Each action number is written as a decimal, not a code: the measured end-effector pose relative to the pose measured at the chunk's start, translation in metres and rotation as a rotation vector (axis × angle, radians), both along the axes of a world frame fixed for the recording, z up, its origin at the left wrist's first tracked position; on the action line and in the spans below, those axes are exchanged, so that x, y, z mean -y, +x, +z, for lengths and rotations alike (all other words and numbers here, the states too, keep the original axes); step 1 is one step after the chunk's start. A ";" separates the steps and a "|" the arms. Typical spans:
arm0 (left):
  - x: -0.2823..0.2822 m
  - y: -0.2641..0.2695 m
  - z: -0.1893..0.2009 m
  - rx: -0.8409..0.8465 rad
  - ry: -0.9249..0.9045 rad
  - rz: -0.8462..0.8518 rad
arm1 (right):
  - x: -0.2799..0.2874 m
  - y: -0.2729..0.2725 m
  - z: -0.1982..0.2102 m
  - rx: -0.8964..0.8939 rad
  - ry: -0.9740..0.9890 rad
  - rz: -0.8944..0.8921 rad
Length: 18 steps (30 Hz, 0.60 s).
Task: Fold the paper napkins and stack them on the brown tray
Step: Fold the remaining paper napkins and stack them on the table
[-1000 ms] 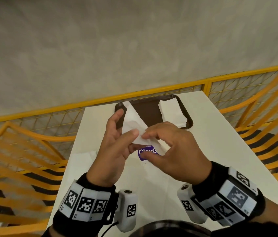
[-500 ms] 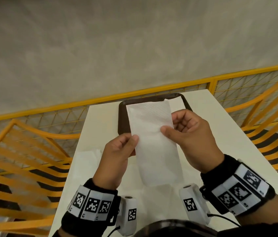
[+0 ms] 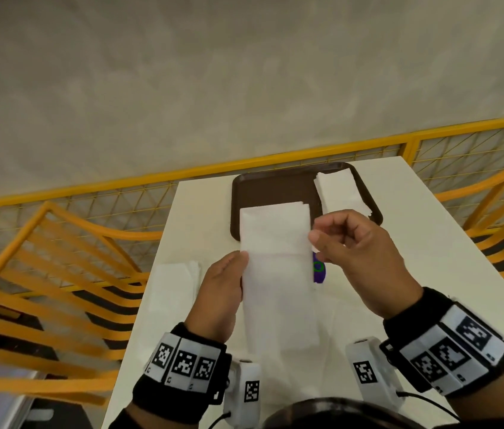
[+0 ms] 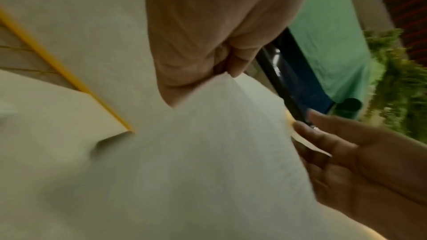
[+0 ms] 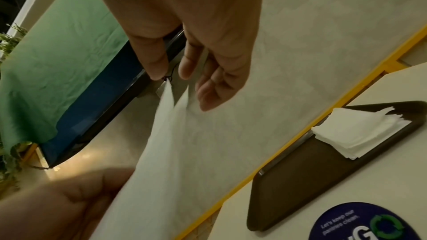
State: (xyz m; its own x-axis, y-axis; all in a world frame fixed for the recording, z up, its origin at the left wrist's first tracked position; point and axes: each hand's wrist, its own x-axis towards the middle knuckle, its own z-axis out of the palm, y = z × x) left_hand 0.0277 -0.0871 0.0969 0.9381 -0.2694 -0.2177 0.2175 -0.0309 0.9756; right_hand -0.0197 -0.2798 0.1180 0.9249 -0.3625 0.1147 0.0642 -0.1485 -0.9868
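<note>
White rectangular table [image 3: 430, 274]: long, pale top, flanked by a yellow metal mesh railing [image 3: 151, 184] along its far edge and yellow slatted chairs [image 3: 43, 274] on both sides.

Brown rectangular plastic tray [image 3: 275, 187]: lies at the table's far edge, roughly centred.

Long white paper napkin [image 3: 278, 274]: held in the air above the middle of the table, hanging lengthwise toward the near edge; its upper part is doubled over, and its top overlaps the tray's near rim in the head view.

Stack of folded white paper napkins [image 3: 337, 193]: sits in the tray's right half, against the right rim, edges slightly uneven.

Loose pile of white unfolded napkins [image 3: 176, 280]: lies at the table's left edge, beside the left wrist.

Left hand [image 3: 219, 292]: fingers and thumb pinch the held napkin's left edge, about midway along it.

Right hand [image 3: 356, 255]: thumb and curled fingers pinch the napkin's right edge near the fold.

Round purple sticker with green recycling mark [image 3: 318, 270]: flat on the table's middle, mostly hidden behind the napkin and right hand.
</note>
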 end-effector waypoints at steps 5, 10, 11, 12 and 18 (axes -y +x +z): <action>-0.065 0.044 -0.047 -0.040 0.487 0.333 | 0.018 -0.010 -0.016 -0.153 -0.114 0.035; -0.136 0.081 -0.089 -0.117 0.978 0.330 | 0.033 -0.023 -0.034 -0.311 -0.136 0.085; -0.144 0.087 -0.094 -0.116 1.012 0.322 | 0.035 -0.025 -0.037 -0.339 -0.150 0.101; -0.149 0.090 -0.100 -0.106 1.045 0.335 | 0.036 -0.027 -0.041 -0.362 -0.164 0.118; -0.158 0.105 -0.119 -0.192 1.022 0.368 | 0.040 -0.030 -0.054 -0.463 -0.234 0.160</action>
State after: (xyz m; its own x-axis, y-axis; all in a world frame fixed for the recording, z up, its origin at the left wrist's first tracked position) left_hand 0.1324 0.0710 -0.0223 0.8507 0.4097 -0.3292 0.5243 -0.7059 0.4763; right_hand -0.0500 -0.3199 0.0636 0.9394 -0.2267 -0.2571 -0.3296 -0.3913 -0.8592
